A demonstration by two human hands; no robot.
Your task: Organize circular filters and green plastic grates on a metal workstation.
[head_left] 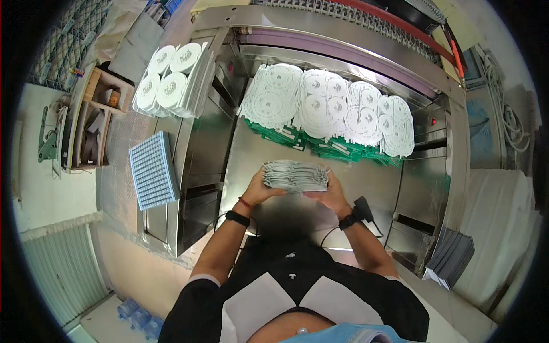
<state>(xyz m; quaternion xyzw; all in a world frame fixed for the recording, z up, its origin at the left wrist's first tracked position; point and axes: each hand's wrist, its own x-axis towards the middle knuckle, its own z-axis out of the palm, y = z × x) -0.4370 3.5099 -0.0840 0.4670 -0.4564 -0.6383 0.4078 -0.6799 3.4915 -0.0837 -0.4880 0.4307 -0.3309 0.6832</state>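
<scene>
Between my two hands is a thick stack of thin pale circuit boards [295,175], turned so its layered edges show. My left hand [263,187] grips its left end, and my right hand [333,193] grips the right end. The fingers behind the stack are partly hidden. Just beyond it, on the metal worktop [251,157], several piles of white boards with round patterns [323,106] stand side by side. Green boards [337,150] show beneath their near edges.
On the left ledge stand another pile of white round-patterned boards [171,83] and a light blue slotted tray [152,170]. A chain conveyor [343,14] runs along the far side. A stack of dark grey sheets [450,257] sits at the lower right. Cables hang near my wrists.
</scene>
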